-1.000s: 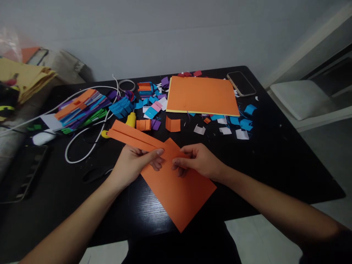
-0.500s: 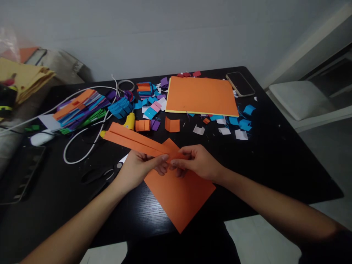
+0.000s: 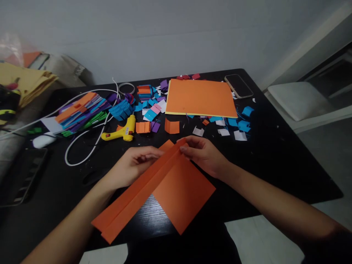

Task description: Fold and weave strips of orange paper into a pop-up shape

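Note:
My right hand [image 3: 205, 154] pinches the upper end of a long folded orange strip [image 3: 140, 190], thumb on top. The strip slants down to the lower left, past the table's front edge. Behind its upper part is my left hand [image 3: 137, 163], with fingers curled and their tips partly hidden by the strip; whether it grips the paper cannot be made out. Beneath the strip an orange sheet [image 3: 184, 194] lies turned cornerwise on the black table.
A yellow glue gun [image 3: 121, 131], a white cable [image 3: 67, 151] and stacked coloured strips [image 3: 82, 112] lie left. Farther back are an orange sheet stack [image 3: 202, 97], small folded pieces [image 3: 172, 126] and a phone [image 3: 238, 86]. A dark tray-like object [image 3: 41, 170] is at far left.
The strip has swung from pointing upper left to pointing lower left, its end now in my right hand. My left hand has shifted behind it, and the glue gun is more visible.

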Available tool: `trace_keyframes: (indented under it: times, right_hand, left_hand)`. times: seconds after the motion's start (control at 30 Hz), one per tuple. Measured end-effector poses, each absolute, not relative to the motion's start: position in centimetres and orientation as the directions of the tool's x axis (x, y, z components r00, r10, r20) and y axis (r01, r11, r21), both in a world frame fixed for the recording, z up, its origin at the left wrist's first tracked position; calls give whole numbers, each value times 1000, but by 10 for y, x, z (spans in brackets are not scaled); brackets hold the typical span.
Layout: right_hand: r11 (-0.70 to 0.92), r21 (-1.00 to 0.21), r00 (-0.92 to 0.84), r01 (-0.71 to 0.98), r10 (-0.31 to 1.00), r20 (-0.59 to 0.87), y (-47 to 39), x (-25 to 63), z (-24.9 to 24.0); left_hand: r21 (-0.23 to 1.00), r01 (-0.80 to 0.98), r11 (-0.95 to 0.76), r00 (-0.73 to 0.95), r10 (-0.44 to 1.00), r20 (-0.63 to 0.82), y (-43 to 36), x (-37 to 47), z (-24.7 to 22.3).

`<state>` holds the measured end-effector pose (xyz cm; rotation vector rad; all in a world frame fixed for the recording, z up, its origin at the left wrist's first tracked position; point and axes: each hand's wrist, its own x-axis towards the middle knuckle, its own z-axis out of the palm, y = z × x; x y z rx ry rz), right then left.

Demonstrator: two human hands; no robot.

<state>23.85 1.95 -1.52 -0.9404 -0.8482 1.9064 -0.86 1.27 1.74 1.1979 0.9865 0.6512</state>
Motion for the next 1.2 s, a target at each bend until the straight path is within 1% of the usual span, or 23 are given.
trace_keyframes:
  times: [0.07, 0.13, 0.17, 0.23, 0.33, 0.57, 0.7, 0.83, 1.03, 1.2]
  right_hand:
    - [-442, -845, -412, -301, 860, -303, 18, 239, -13]
    - [-447, -873, -445, -196, 834, -327, 15, 237, -12]
    - [-445, -882, -458, -156, 823, -335, 13, 236, -12]
    - [-433, -892, -468, -127, 820, -331, 10, 234, -13]
    - [-409, -899, -451, -154, 839, -305, 7, 230, -15]
    - [-349, -904, -363, -247, 898, -247, 5, 227, -12]
    - [-305, -922, -349, -238, 913, -212, 3, 226, -10]
    - [-307, -920, -380, -243, 903, -201, 1, 225, -9]
    - [-309, -917, -362, -252, 909, -207, 1, 226, -9]
    - [-322, -913, -361, -250, 906, -221, 0, 226, -10]
  left_hand:
    - [950, 31, 312, 426, 855, -295, 15, -9, 17]
    - [920, -3, 393, 471, 812, -345, 14, -7, 14]
    - [907, 0, 421, 504, 783, -363, 11, -4, 12]
    - [913, 38, 407, 534, 764, -363, 4, 3, 9]
    - [909, 34, 415, 520, 770, -371, -5, 14, 6]
    - [923, 16, 384, 391, 847, -359, -3, 19, 7]
    - [937, 22, 349, 431, 842, -323, -5, 22, 8]
    - [957, 50, 285, 440, 854, -277, -8, 26, 9]
    - [945, -62, 322, 412, 870, -270, -9, 27, 6]
    - [937, -101, 333, 393, 879, -270, -10, 28, 5]
